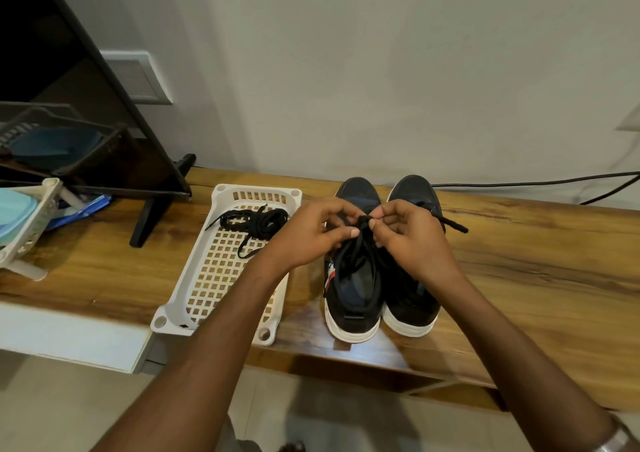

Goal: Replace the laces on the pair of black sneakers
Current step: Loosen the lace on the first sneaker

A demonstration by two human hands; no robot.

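Two black sneakers stand side by side on the wooden bench (519,261), toes toward the far wall and heels near the front edge. The left sneaker (353,289) is just beside the right sneaker (412,299); their white soles seem to touch.

Over the left sneaker both hands meet. The left hand (311,233) has its fingers curled and pinches the black lace (360,244) at the knot. The right hand (405,233) pinches the same lace from the other side, fingertips nearly against those of the left hand. One loose end of lace (453,225) sticks out to the right, past the right hand.

Left of the sneakers lies a white perforated tray (207,278), its near end reaching to the front edge of the bench. In its far half a bundle of spare black laces (256,221) is lying.

Right of the sneakers the bench is open wood. On the far left a dark stand (156,209) and a white basket (27,230) occupy the corner. A black cable (536,183) runs along the far edge.
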